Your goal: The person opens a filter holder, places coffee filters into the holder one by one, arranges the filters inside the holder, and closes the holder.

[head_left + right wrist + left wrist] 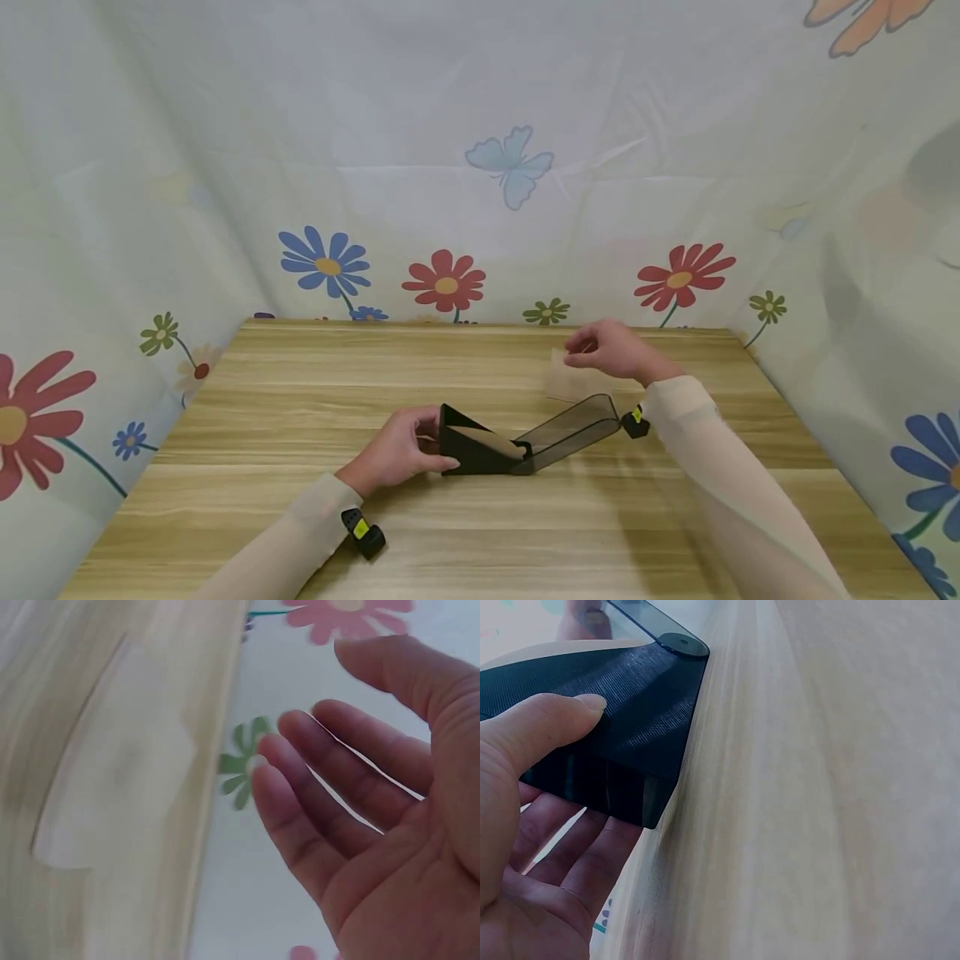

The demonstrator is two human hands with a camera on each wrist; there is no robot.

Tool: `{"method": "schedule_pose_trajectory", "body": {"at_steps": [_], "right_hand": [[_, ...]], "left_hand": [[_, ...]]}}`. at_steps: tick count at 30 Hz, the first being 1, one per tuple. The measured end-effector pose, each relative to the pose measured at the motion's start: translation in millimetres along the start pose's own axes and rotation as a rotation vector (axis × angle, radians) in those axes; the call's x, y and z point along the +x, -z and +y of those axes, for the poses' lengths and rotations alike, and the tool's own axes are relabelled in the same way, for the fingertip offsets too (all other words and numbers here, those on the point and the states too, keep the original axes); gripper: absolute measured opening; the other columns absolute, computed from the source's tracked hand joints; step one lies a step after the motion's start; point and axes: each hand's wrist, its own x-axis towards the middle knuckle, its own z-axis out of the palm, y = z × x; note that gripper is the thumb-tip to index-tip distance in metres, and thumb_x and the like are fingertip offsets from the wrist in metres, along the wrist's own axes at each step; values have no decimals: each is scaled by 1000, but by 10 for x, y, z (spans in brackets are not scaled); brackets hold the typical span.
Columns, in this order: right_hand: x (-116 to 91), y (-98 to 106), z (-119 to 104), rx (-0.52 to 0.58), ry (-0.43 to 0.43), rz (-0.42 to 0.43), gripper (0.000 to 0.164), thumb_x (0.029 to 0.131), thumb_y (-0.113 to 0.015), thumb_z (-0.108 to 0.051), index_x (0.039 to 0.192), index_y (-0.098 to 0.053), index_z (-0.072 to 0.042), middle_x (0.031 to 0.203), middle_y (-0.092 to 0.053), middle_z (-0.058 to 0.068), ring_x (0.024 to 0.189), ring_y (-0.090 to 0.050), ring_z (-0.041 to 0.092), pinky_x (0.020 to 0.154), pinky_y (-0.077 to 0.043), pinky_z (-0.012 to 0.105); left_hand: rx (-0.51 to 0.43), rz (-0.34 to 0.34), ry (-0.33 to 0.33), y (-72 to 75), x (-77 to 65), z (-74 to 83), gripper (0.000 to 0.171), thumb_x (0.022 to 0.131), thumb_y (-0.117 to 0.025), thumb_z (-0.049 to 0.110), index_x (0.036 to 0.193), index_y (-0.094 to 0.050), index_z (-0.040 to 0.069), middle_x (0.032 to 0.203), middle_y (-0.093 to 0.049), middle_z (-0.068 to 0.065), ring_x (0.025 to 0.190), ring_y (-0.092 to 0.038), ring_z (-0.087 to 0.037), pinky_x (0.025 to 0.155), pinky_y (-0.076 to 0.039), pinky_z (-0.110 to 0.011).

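My left hand (pixel 401 450) grips a black wedge-shaped filter box (pixel 476 458) at its left end. In the left wrist view the thumb presses the textured side of the box and the fingers lie behind its end. The see-through smoky lid (pixel 577 429) is swung back to the right on its hinge. Tan sheets that look like coffee filter papers (pixel 483 437) lie inside. A pale filter paper (pixel 120 765) with a curved edge lies flat on the table behind the lid. Over it hovers my right hand (pixel 611 350), fingers loosely bent and apart, with nothing between them.
The wood-grain table (pixel 315 375) ends at a back edge against a white curtain (pixel 375 125) printed with flowers and a butterfly. The curtain also hangs at both sides. Small black devices (pixel 365 536) are strapped at both wrists.
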Motion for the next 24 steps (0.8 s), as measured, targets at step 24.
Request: {"method": "schedule_pose_trajectory", "body": {"at_steps": [24], "right_hand": [[274,-467,500,-121,-246,45,90,79,-86,-47,139,-48,6,132,-58,26,116,-57,36,100,-49,53]], "left_hand": [[1,5,6,-4,-7,-3,29,79,-90,20,96,-67,17,101,-72,0,93,-70,-14,84,-57,-27]]}}
